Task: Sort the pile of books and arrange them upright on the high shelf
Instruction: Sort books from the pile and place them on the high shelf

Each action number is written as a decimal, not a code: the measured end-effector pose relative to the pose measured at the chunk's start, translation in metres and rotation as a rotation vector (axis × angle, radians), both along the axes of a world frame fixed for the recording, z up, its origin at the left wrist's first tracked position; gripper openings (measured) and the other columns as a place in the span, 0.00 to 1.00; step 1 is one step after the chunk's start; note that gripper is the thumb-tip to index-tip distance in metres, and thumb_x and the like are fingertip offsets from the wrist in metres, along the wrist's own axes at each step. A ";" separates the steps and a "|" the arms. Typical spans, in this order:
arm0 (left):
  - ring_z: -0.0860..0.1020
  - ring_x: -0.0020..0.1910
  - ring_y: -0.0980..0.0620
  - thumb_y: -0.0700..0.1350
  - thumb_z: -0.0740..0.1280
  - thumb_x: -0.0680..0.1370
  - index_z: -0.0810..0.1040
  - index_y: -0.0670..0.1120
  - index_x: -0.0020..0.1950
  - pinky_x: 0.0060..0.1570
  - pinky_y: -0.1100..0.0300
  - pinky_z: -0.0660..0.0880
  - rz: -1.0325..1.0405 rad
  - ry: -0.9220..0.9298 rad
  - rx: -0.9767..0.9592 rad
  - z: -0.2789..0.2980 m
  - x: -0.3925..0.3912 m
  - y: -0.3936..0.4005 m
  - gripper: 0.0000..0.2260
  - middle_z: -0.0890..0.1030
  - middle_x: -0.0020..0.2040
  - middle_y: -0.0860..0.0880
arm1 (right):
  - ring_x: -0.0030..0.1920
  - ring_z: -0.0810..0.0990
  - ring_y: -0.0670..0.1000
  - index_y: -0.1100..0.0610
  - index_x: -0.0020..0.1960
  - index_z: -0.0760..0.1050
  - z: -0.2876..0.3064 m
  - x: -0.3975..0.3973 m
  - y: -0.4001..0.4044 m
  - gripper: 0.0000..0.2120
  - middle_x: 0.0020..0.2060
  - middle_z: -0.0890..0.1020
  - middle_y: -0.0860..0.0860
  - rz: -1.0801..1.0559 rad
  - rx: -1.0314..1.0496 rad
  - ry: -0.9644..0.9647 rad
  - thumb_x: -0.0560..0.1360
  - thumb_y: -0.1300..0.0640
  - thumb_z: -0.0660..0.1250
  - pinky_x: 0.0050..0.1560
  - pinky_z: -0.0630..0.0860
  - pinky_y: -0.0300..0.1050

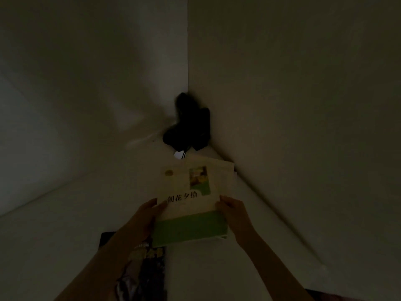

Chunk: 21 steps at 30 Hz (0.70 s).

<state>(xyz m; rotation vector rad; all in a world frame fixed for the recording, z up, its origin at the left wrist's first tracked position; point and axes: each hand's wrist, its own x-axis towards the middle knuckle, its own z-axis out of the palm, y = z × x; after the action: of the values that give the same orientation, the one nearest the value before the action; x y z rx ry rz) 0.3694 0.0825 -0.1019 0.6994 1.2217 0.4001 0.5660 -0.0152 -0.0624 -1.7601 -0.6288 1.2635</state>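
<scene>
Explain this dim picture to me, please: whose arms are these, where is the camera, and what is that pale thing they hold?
No machine here: a person wears one camera on the head, looking forward and down, so you see their own arms. The left hand and right hand grip the two sides of a cream and green book with dark printed characters on its cover. It seems to lie on or just above a white surface in a corner between two walls. Another pale book shows from beneath it. A dark-covered book lies under the left forearm. A black object sits in the corner; the light is too dim to identify it.
</scene>
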 end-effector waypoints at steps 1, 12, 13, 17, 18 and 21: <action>0.78 0.50 0.42 0.42 0.60 0.79 0.72 0.44 0.61 0.45 0.46 0.78 0.005 0.003 0.009 0.000 -0.004 -0.003 0.10 0.77 0.58 0.41 | 0.34 0.79 0.41 0.54 0.50 0.77 -0.003 0.001 -0.003 0.10 0.44 0.81 0.54 0.026 -0.048 0.061 0.78 0.66 0.60 0.32 0.74 0.32; 0.79 0.46 0.46 0.40 0.61 0.79 0.71 0.49 0.58 0.38 0.52 0.78 0.095 0.229 0.079 -0.008 -0.130 -0.070 0.09 0.79 0.53 0.46 | 0.33 0.77 0.42 0.65 0.59 0.76 -0.061 -0.095 -0.034 0.13 0.47 0.81 0.59 0.587 -0.248 0.073 0.75 0.63 0.67 0.33 0.76 0.33; 0.79 0.47 0.45 0.40 0.61 0.79 0.71 0.48 0.59 0.40 0.51 0.78 0.096 0.255 0.048 -0.011 -0.141 -0.077 0.10 0.79 0.54 0.44 | 0.33 0.77 0.42 0.66 0.58 0.76 -0.065 -0.104 -0.038 0.13 0.47 0.80 0.59 0.602 -0.257 0.066 0.75 0.63 0.67 0.32 0.76 0.33; 0.77 0.49 0.43 0.43 0.67 0.77 0.73 0.40 0.58 0.45 0.49 0.75 -0.114 0.637 0.080 -0.019 -0.161 -0.089 0.12 0.78 0.57 0.39 | 0.29 0.75 0.42 0.67 0.52 0.78 -0.075 -0.120 -0.050 0.11 0.44 0.81 0.59 0.758 -0.337 -0.081 0.76 0.59 0.67 0.28 0.76 0.34; 0.76 0.51 0.42 0.45 0.69 0.75 0.72 0.40 0.58 0.47 0.48 0.75 -0.237 0.842 0.161 -0.019 -0.158 -0.088 0.15 0.77 0.57 0.39 | 0.27 0.75 0.43 0.66 0.47 0.79 -0.078 -0.115 -0.049 0.11 0.43 0.82 0.60 0.742 -0.323 -0.153 0.77 0.58 0.66 0.31 0.79 0.38; 0.70 0.60 0.40 0.48 0.71 0.72 0.68 0.41 0.64 0.54 0.48 0.71 -0.397 1.270 0.498 -0.012 -0.132 -0.077 0.24 0.69 0.61 0.40 | 0.38 0.79 0.54 0.60 0.43 0.76 -0.074 -0.084 -0.035 0.09 0.42 0.82 0.59 0.203 -0.207 -0.440 0.77 0.55 0.64 0.44 0.78 0.51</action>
<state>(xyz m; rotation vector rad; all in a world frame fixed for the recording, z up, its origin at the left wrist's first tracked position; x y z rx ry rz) 0.2369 0.0055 -0.1142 1.7344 2.1157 -0.1561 0.4820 -0.0500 -0.1363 -2.2194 -0.9734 1.1084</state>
